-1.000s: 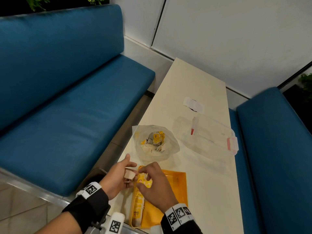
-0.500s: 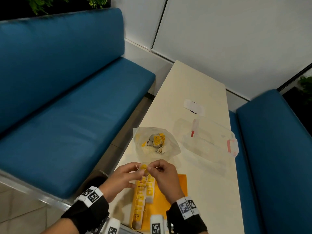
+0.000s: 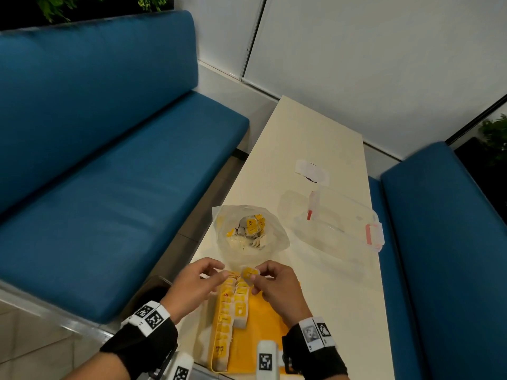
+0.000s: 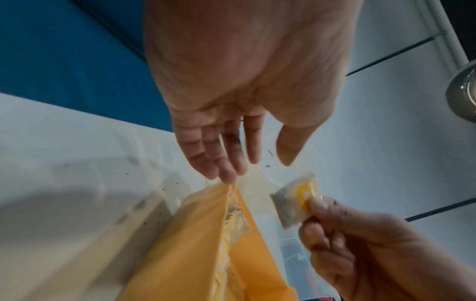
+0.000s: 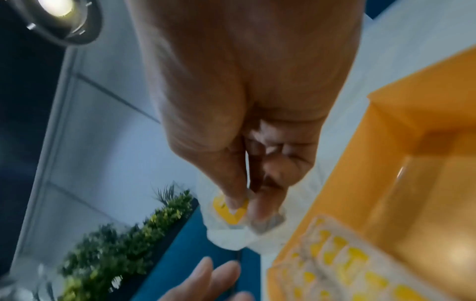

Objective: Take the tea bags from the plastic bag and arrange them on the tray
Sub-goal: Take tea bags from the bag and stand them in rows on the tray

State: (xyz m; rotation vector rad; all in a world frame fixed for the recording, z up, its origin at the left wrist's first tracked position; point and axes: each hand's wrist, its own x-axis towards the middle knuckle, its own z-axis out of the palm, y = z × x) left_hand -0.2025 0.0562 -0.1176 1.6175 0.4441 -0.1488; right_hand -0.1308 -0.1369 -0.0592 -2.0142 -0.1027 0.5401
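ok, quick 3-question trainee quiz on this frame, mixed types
1. True or false: the left hand grips the tea bag.
2. Where is the plastic bag relative to the orange tray? A) beyond it B) inside it C) on the sofa
3. Fill in: the right hand pinches a ____.

Key: 1 false, its fingers are open; 2 A; 3 tea bag.

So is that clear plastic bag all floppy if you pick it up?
Probably yes. The bag looks thin and crumpled, sagging open on the table, so it would likely droop. It seems light too: only a small heap of tea bags sits inside, and they might shift or spill.
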